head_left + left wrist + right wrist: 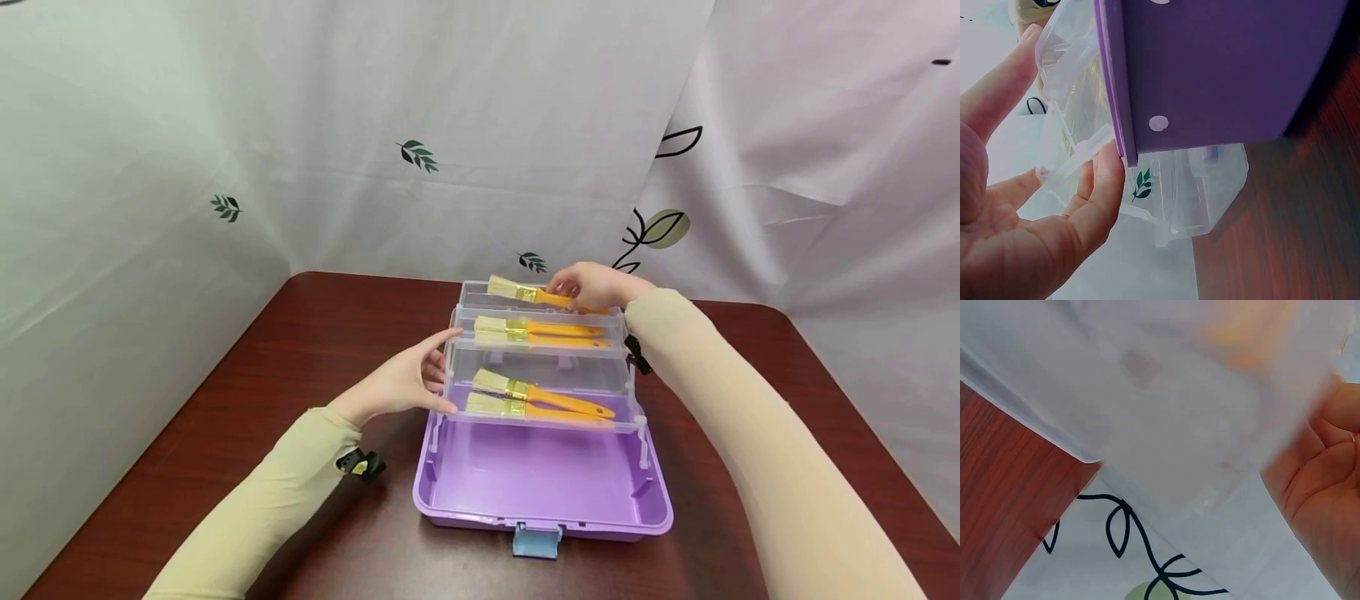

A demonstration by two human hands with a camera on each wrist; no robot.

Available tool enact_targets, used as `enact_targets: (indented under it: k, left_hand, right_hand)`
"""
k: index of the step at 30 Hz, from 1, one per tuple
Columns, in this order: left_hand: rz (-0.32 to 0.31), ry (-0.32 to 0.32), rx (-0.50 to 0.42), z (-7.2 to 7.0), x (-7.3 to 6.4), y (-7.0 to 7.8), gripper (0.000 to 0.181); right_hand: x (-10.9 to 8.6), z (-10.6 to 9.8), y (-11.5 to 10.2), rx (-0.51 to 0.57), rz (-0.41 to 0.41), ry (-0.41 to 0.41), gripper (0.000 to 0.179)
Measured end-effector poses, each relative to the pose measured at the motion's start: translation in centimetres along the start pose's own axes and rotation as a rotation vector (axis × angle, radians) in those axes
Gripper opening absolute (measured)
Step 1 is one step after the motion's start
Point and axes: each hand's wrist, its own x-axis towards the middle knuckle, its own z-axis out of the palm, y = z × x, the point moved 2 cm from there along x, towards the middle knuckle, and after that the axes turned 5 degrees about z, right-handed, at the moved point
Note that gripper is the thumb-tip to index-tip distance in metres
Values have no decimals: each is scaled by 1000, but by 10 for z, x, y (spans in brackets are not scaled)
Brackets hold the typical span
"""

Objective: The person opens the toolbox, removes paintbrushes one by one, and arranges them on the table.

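A purple toolbox (540, 471) stands on the table with its stepped clear trays raised. My right hand (596, 286) pinches the yellow handle of a paintbrush (513, 288) over the back tray (474, 293); its pale bristles point left. Two paintbrushes (566, 330) lie in the middle tray, and two more paintbrushes (573, 403) in the front tray (585, 367). At the trays' left side, my left hand (401, 382) steadies them with thumb and fingers spread. The left wrist view shows its fingers against the clear plastic and the purple rim (1113, 81).
A blue latch (536, 540) hangs off the toolbox's front edge. The dark red wooden table (300, 350) runs back to a white curtain (487, 100) with leaf prints, which also closes in both sides.
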Motion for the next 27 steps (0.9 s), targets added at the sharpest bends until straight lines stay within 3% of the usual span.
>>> enact_targets:
  k: [8,13,18,23,27]
  left_hand:
    - [-5,-2,-5,1,2,2,108]
    - [8,0,12,2,3,2,107]
    - [10,0,16,2,4,2,107]
    - [1,-1,16,2,5,3,106]
    - [-10,0,16,2,5,2,107]
  right_hand:
    - [-3,-2,3,69,13,20,40]
    - [-6,-5,6,184,8,37,41]
    - [-7,-7,8,362,-53,89,38]
    - [-12,-8,6,612,-94,155,39]
    - [-16,-7,3,826,-117,153,42]
